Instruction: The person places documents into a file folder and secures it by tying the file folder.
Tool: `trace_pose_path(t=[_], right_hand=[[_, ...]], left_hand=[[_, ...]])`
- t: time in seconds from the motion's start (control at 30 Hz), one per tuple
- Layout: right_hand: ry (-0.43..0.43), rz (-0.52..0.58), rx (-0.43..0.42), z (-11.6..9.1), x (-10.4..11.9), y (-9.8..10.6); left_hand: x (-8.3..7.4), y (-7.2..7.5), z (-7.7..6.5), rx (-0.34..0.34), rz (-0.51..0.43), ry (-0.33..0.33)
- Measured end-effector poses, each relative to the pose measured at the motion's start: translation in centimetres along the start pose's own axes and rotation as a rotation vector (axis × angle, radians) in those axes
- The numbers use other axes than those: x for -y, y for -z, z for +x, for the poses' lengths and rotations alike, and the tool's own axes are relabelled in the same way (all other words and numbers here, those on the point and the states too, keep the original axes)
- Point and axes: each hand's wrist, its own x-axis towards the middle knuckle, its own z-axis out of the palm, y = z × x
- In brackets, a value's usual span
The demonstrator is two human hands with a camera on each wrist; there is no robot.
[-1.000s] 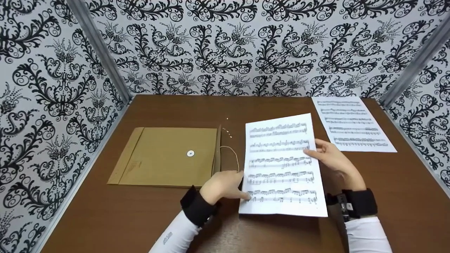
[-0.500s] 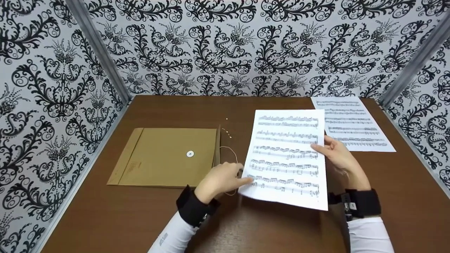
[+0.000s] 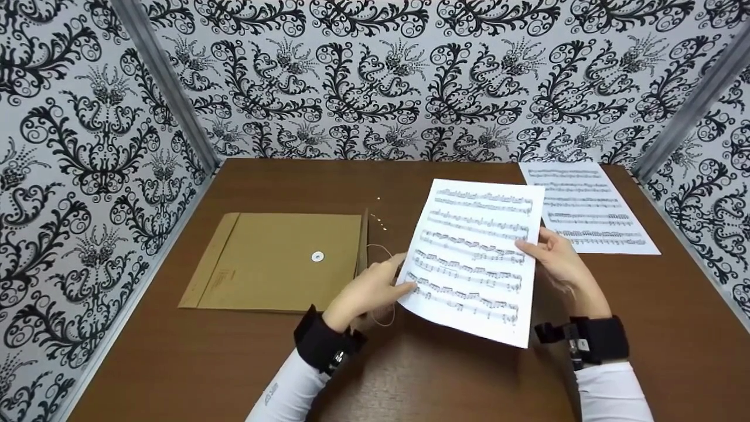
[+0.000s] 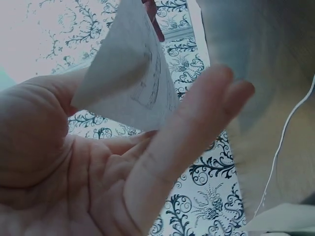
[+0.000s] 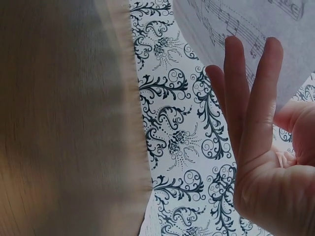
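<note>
Two hands hold a white paper music sheet at centre right of the head view, raised and tilted above the table, its lower edge bowed in a shallow curve. The left hand (image 3: 369, 290) pinches the music sheet (image 3: 469, 264) at its lower left edge, thumb over the print; the right hand (image 3: 559, 264) pinches the right edge, thumb on the face, fingers behind. Black fabric straps (image 3: 603, 340) circle both wrists over smooth white sleeves (image 3: 612, 391). At left, a flat, roughly rectangular envelope (image 3: 275, 275) of brown kraft-like paper bears a round white disc (image 3: 317, 257); a thin cord (image 4: 280, 141) loops beyond its right edge. A second printed page (image 3: 592, 211) lies at upper right on the brown, wood-grained table (image 3: 176, 363). Small pale specks (image 3: 379, 221) dot the surface near centre. Black scrollwork covers the white wall (image 3: 375, 58) behind.
</note>
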Motion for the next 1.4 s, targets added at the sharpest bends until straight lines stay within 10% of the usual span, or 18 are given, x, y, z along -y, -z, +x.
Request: trace_pose_path(t=[0.6,1.4], right_hand=[[-0.054,0.053,0.006,0.0,0.2,-0.8],[-0.045,0.205,-0.030,0.0,0.7,-1.0]], left_hand=[[0.4,1.2,0.8,-0.100,-0.260,-0.075],[4.1,5.3,0.6,0.094,-0.622,-0.016]])
